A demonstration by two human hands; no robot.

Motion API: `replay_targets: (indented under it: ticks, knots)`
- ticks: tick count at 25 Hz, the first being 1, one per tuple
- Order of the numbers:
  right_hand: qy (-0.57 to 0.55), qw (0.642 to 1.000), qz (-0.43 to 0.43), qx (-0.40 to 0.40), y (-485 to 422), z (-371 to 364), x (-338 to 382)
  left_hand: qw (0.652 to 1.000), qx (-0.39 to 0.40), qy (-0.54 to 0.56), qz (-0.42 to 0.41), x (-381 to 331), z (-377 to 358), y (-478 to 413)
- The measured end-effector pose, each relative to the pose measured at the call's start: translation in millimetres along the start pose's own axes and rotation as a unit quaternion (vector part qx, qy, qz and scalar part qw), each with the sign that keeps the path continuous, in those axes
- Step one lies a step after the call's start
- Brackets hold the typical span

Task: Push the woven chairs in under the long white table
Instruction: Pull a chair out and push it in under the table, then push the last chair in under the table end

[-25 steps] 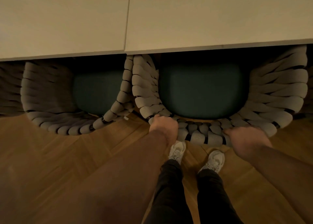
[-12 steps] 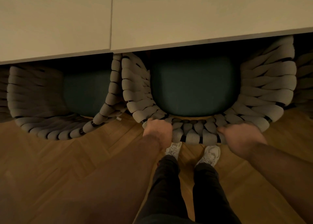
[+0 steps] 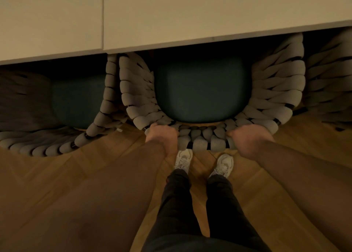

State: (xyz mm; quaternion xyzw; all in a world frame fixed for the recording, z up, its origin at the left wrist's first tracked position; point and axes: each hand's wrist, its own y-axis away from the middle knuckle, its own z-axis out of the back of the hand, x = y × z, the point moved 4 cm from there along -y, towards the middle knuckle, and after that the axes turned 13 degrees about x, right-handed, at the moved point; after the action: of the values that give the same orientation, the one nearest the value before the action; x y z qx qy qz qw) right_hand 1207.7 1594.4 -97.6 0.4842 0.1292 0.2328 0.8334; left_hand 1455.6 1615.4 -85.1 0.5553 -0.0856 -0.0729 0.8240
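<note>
Woven chair (image 3: 276, 91) is sitting partly under the white counter (image 3: 190, 13) — my left hand (image 3: 162, 137) and right hand (image 3: 249, 141) are gripping its back rim, fingers curling round the bands.

dim, warm light over a herringbone wooden floor (image 3: 118, 145) of honey-brown planks

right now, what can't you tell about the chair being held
Head view: front of the middle chair hidden under the white table.
Fingers of left hand and right hand hidden behind the hands' backs, over the chair's rim.
Right chair cut by the frame edge.
All chair legs hidden beneath the seats.
</note>
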Motion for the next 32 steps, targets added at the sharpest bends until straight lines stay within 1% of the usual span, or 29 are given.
replay_targets:
  ticks: [2,5,8,11,13,17,18,20,22,24,27,29,32]
  knots:
    - [0.006,1.000,-0.014,0.004,-2,0,1,1.000,0.004,0.015,-0.008,1,0,-1]
    - [0.015,1.000,-0.009,0.017,-6,-3,2,0.999,0.028,0.031,-0.016,1,0,-1]
    - [0.018,0.999,-0.021,0.018,-7,-1,2,0.998,0.049,0.045,-0.005,1,2,-5]
    - [0.031,0.999,-0.033,0.009,-3,0,5,0.999,0.026,0.039,0.023,-2,1,-7]
    - [0.044,0.998,-0.048,0.008,-2,-1,8,0.999,0.007,0.016,0.036,-8,0,-6]
    - [0.058,0.995,-0.071,0.031,-5,0,10,0.998,0.024,0.009,0.061,-10,-4,-10]
    - [0.052,0.996,-0.071,0.026,-3,0,10,0.997,0.017,0.010,0.074,-11,-6,-10]
    - [0.022,0.998,-0.064,-0.002,8,-3,10,0.994,-0.027,0.014,0.102,-17,-11,-1]
    - [-0.009,0.997,-0.055,-0.047,29,-12,13,0.992,-0.066,0.007,0.103,-25,-18,14]
    - [-0.059,0.994,-0.048,-0.077,54,-24,17,0.995,-0.077,0.022,0.062,-28,-20,28]
    - [-0.155,0.984,-0.039,-0.081,92,-33,21,0.992,-0.054,0.118,-0.003,-25,-11,52]
    - [-0.233,0.966,-0.053,-0.094,117,-37,18,0.987,-0.052,0.147,-0.036,-25,-2,70]
    - [-0.325,0.931,-0.093,-0.134,161,-45,8,0.982,-0.079,0.148,-0.086,-37,15,103]
